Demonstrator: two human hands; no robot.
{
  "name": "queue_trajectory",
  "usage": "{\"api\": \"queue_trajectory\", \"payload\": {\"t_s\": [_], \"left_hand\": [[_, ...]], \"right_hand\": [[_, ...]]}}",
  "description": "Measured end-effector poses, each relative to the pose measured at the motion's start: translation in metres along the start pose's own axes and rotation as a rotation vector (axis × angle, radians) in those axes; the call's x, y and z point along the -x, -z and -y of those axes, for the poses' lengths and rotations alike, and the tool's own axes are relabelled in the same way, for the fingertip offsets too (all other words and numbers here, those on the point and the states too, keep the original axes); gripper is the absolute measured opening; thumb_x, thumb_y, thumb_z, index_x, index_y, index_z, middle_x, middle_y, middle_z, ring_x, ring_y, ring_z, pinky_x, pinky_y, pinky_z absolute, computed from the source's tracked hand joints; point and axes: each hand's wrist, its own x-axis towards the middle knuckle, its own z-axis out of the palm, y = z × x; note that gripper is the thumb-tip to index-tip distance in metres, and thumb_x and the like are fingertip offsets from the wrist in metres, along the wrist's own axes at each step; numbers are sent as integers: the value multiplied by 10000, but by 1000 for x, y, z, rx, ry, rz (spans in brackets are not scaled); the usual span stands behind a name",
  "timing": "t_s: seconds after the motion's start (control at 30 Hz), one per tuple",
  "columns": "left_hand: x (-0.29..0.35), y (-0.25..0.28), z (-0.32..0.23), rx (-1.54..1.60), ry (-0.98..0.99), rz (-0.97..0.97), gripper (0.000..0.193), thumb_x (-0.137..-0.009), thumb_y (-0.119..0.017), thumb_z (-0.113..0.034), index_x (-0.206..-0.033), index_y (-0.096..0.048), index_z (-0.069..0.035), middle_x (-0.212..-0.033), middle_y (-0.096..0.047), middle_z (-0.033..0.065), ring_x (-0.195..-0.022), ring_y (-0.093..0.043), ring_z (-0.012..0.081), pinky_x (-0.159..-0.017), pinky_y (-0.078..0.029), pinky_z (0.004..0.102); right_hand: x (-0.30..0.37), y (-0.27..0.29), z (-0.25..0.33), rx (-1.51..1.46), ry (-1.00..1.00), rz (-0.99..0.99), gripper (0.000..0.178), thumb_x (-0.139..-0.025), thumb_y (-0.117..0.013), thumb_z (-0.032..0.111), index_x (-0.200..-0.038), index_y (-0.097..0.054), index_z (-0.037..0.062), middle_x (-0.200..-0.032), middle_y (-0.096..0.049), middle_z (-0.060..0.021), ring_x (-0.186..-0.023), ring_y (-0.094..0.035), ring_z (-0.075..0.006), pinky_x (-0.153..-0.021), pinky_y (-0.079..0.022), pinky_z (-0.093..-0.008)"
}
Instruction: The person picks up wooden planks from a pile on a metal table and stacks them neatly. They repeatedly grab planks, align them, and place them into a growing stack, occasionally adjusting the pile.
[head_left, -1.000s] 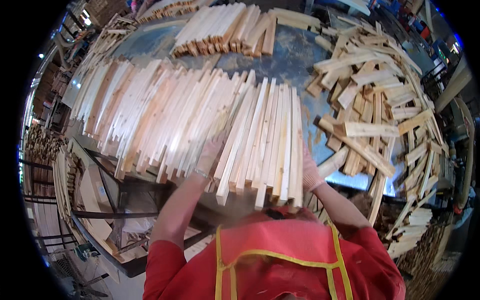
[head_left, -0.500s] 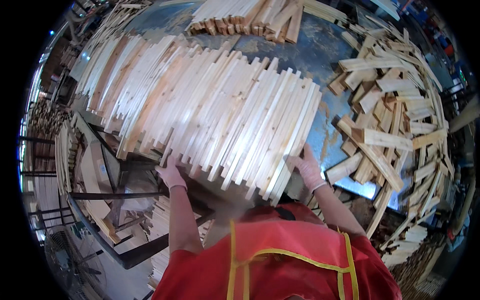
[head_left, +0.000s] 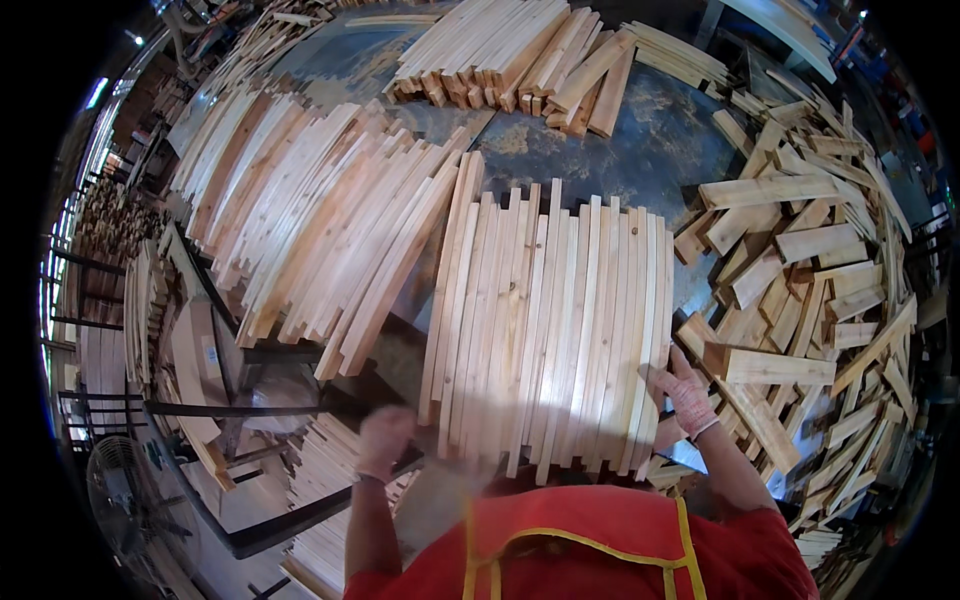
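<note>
A batch of pale wooden strips (head_left: pixel 545 330) lies side by side in front of me, their ends uneven. My right hand (head_left: pixel 688 395), in a light glove, grips the batch's right edge near the close end, thumb over the outermost strip and fingers along its side. Just off the lower left corner of the batch is my left hand (head_left: pixel 387 440), also gloved. It is smeared by motion and appears apart from the wood, its fingers unclear. Left of a gap lies a longer row of similar wooden strips (head_left: pixel 320 220).
Short wooden offcuts (head_left: pixel 780 365) lie in a loose heap at the right. Stacked boards (head_left: pixel 480 50) sit at the far side of the dark, dusty tabletop (head_left: pixel 650 150). A black metal frame (head_left: pixel 235 540) and a fan (head_left: pixel 125 500) stand at the lower left.
The nearer part of the row has come apart from the rest, shifted toward me and turned straighter. My left hand has moved down from the row's front edge; my right hand stays at the right edge.
</note>
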Motion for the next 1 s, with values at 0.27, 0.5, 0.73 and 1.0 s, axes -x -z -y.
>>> {"api": "queue_trajectory", "payload": {"t_s": [0.27, 0.5, 0.73, 1.0], "left_hand": [[-105, -62, -32, 1014, 26, 398, 945, -819, -834, -41, -1646, -381, -107, -1341, -662, 72, -1191, -667, 226, -974, -600, 406], [-57, 4, -141, 976, -248, 445, 1107, -748, -844, 59, -1690, -281, -87, -1527, -558, 141, -1333, -608, 254, -1062, -552, 396], [-143, 87, -232, 693, -558, 332, 1085, -733, -878, -29, -1664, -321, -40, -1548, -541, 137, -1399, -559, 273, -1183, -454, 410], [-324, 184, -369, 1430, -610, 715, 647, -936, -711, -14, -1535, -483, -108, -1456, -603, 191, -1251, -657, 354, -1060, -555, 574]], "right_hand": [[-56, 9, 29, 616, -300, 127, 724, -922, -805, 499, -1332, -617, -67, -1131, -759, -143, -1026, -711, -216, -920, -554, -366], [-46, -14, 48, -107, -323, -22, 537, -919, -821, 239, -1345, -635, -31, -1169, -734, -99, -1028, -681, -201, -914, -550, -343], [-105, -40, 92, -250, -174, -147, 485, -866, -831, 198, -1281, -677, 0, -1110, -728, -67, -960, -657, -168, -862, -536, -323], [-321, -85, 380, -95, 248, -62, 518, -913, -756, 218, -1343, -653, -50, -1170, -733, -95, -1056, -678, -175, -985, -530, -330]]}}
